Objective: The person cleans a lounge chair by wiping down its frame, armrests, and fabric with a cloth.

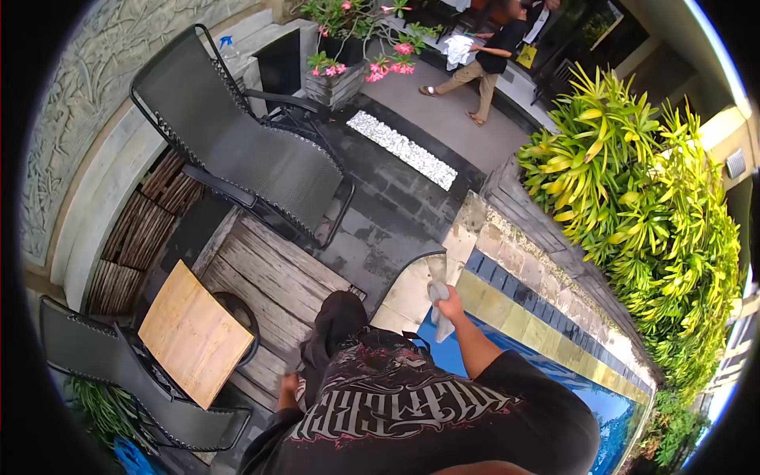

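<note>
Blk tee (443, 431), R hand (450, 302) clenched rnd grey cloth (437, 290), L hand (290, 388) fingers can't tell

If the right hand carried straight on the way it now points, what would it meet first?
Beyond the grey cloth it holds, the right hand would probably meet the pale stone paving beside the pool; its height above the stone is unclear, so it might pass over.

Bright daylt | fisheye warp, blk corners | glare + blue fringe R edge | foliage (625, 178) well-lit
</note>
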Available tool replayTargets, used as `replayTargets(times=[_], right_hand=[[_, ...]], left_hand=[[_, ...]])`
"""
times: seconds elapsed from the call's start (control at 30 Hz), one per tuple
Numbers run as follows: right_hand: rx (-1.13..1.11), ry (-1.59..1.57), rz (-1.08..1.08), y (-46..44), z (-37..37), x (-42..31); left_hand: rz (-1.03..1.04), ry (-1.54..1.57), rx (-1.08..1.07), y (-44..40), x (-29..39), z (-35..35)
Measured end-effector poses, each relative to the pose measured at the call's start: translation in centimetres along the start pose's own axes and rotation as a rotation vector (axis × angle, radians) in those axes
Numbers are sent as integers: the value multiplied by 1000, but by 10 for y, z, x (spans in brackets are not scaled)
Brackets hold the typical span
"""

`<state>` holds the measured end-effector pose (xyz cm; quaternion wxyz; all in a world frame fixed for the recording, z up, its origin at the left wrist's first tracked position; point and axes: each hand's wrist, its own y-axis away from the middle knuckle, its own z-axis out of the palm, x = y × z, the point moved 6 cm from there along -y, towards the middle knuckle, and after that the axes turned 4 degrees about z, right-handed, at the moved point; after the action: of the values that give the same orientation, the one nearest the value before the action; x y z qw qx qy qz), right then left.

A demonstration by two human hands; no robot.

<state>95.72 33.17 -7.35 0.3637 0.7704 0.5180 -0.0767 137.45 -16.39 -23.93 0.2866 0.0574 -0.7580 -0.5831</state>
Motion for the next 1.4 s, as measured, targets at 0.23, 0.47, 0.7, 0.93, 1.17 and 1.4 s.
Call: replayTargets(times=[0.23, 0.47, 0.7, 0.93, 1.17, 1.4], right_hand=[[-16, 8, -372, -156, 5, -151], [13, 181, -474, -277, -6, -276], [-152, 135, -470, -399, 40, -409], [-547, 554, -620, -477, 190, -517], [-770, 744, -673, -480, 328, -637], [-804, 653, -864, -447, 442, -688]], left_hand=[[-221, 187, 179, -31, 10, 86], [530, 322, 317, -123, 352, 126], [839, 314, 333, -51, 631, 82], [368, 594, 562, -123, 539, 88], [247, 408, 866, -214, 518, 102], [404, 85, 1241, -271, 633, -10]])
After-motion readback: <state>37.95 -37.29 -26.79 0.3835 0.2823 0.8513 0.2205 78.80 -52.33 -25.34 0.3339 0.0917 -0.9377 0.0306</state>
